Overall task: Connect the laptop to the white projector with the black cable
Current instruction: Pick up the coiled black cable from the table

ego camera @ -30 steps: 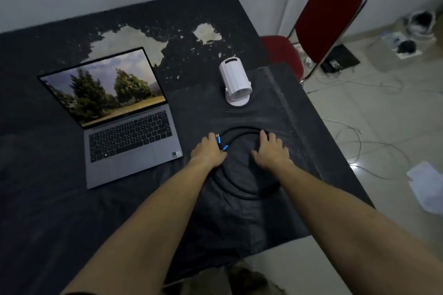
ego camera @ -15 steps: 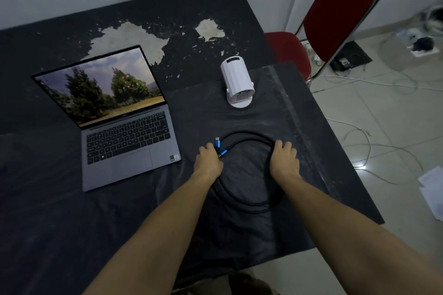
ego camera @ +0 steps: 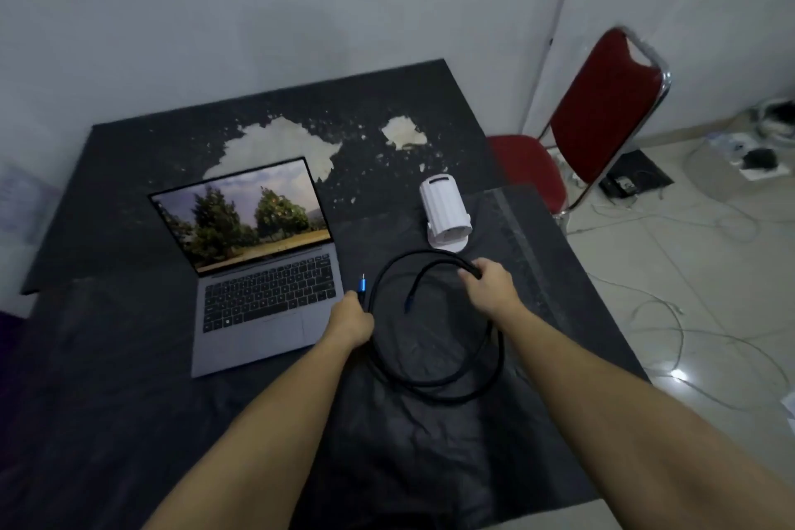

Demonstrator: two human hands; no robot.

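Both hands clamp the coiled cable above the worktop, left hand by its blue plug, right hand near the projector, so uncoiling probably precedes plugging into the laptop.

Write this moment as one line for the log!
left hand: holds black cable near blue plug | right hand: grips coil | laptop, white projector: unplugged

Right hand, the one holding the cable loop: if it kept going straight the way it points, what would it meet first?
Probably the white projector. The right hand points up-table with the black cable; the projector stands just beyond, apart, though depth is unclear.
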